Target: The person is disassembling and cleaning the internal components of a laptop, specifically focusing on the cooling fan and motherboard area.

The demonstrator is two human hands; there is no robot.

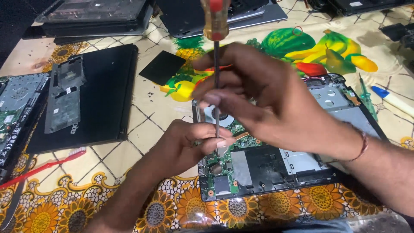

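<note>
We are gripping one screwdriver (216,64) in our right hand (267,99), our left hand (189,144) fingers pinching its tip over one opened laptop (276,168); one red toothbrush (43,166) is lying on the counter (146,125).

A cream tabletop cloth (146,116) is printed with brown lattice lines, yellow sunflowers and bright green, yellow and red fruit. The opened laptop (276,164) is black with a green circuit board (222,170). The screwdriver (216,26) has an amber handle with red. A red toothbrush (43,166) has white bristles.
</note>
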